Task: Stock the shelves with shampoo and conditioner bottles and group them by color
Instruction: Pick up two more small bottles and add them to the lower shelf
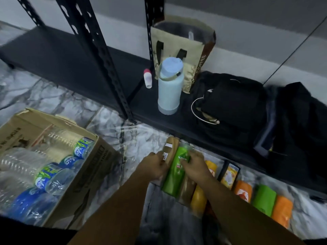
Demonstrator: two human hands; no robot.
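While the green shampoo bottle lies on the floor before the bottom shelf, the right hand curls its fingers over it and the left hand grips the brown bottle. Both look like stiff, slick plastic, probably best held mid-body.

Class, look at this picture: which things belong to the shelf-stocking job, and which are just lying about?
Job: green plastic shampoo bottle, held by the right hand; brown plastic bottle, held by the left hand; yellow bottle; orange bottle; second green bottle; black metal shelf.
Lying about: pale blue water flask; beige coffee tote bag; cardboard box of water bottles; black bags.
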